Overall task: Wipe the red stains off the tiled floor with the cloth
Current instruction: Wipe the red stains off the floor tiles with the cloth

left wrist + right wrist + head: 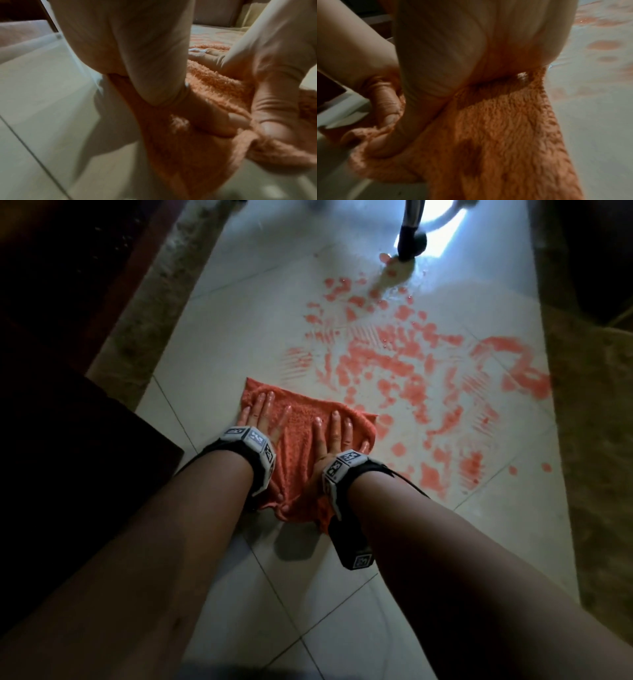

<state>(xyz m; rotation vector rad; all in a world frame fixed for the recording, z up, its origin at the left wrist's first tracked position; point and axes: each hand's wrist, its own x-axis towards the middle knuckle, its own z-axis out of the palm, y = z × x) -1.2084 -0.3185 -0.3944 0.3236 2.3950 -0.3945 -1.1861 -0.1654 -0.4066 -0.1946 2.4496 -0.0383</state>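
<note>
The floor (239, 313), pale and tiled, runs as a strip between a dark edge on the left and a rug (596, 440) on the right. The stains (394, 361) are spread across its far and right part, reaching almost to the rug; clean tile is seen on the left and near side. The cloth (298, 440), orange, lies flat just beside the stains' near-left edge, its right corner touching them. It is pressed down by the left hand (263, 419) and right hand (334, 436), side by side, with fingers (335, 419) spread straight on top and nothing clenched. A dark post (411, 234) stands at the far end.
</note>
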